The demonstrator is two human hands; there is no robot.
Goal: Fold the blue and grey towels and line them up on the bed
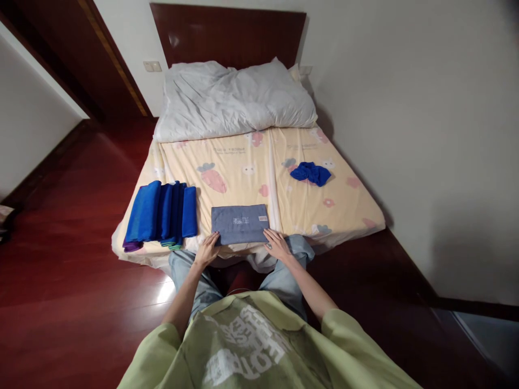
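Note:
A grey-blue towel [239, 224] lies folded into a flat rectangle at the near edge of the bed, with pale lettering and a small label on top. My left hand [207, 248] is at its near left corner, fingers closed on the edge. At the near right corner, my right hand [278, 246] has its fingers on the cloth in the same way; both thumbs are hard to make out. To the left of the towel several folded blue towels [148, 213] lie side by side. A crumpled blue cloth [311, 173] rests farther back on the right.
The bed has a yellow patterned sheet [235, 178]. A bunched white quilt [239, 102] lies across its far end, below a dark wooden headboard [231, 35]. A wall [405, 135] runs along the right side, and reddish wooden floor [81, 227] shows on the left.

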